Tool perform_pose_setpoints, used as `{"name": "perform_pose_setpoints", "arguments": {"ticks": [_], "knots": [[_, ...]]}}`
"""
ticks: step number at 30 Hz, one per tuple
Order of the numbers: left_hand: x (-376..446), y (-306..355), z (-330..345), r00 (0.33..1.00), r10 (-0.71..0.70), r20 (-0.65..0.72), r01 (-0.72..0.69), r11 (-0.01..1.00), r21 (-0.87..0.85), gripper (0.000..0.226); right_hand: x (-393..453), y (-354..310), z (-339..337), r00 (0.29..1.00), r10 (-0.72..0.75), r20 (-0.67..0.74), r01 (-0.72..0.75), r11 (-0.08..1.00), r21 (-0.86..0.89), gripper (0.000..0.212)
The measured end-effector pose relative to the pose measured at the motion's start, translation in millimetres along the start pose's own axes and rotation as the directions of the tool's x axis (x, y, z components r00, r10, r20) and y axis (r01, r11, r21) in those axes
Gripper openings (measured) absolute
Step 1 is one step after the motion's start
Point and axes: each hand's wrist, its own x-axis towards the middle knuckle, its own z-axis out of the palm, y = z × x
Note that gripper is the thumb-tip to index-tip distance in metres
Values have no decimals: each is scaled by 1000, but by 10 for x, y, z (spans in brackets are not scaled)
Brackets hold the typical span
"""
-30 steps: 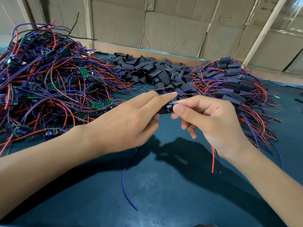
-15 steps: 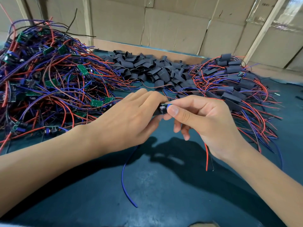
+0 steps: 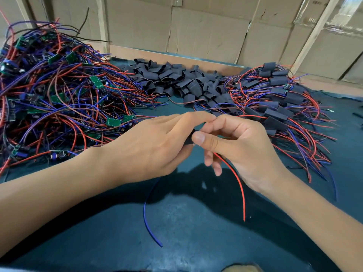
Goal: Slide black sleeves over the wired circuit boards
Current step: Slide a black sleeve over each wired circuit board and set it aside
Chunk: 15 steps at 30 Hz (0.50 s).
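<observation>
Both hands are meeting mid-frame over the dark teal surface (image 3: 196,242). The left hand (image 3: 149,146) is curling its fingers (image 3: 198,117) round a black sleeve (image 3: 189,140), gripping it from the left. The right hand (image 3: 245,148) is pinching the same sleeve from the right, thumb on the near face and index finger over the top, its other fingers hanging loosely curled below. Only a small dark patch of the sleeve is showing between the two thumbs; the board inside is hidden, so can't tell how far it's seated.

A red wire (image 3: 238,185) is trailing down out of the right hand and a blue wire (image 3: 146,214) is looping down from under the left hand, both ends hanging free near the surface.

A pile of unsleeved boards (image 3: 59,95) with red and blue wires is sitting far left. A heap of loose sleeves (image 3: 176,79) is lying at the back centre. A pile of sleeved boards (image 3: 279,107) is lying to the right, just beyond the right hand. A cardboard wall (image 3: 206,30) is standing behind the surface.
</observation>
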Motion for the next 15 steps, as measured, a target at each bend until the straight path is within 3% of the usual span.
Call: {"name": "perform_pose_setpoints", "arguments": {"ticks": [3,10,13,15], "knots": [[-10,4,-5,1000,7,11,-7,998,66,51,-13,-23,22,1000,20,-9,-20,999,43,8],[-15,-87,-23,999,-5,48,-6,977,215,58,-31,-39,-20,999,-36,-23,31,979,-202,7],[2,-86,-36,998,15,58,-28,974,226,57,-30,-14,3,999,-24,-39,17,983,-180,3],[0,-64,-32,996,32,77,-49,971,233,57,-23,7,24,997,0,-74,-10,991,-137,16]]}}
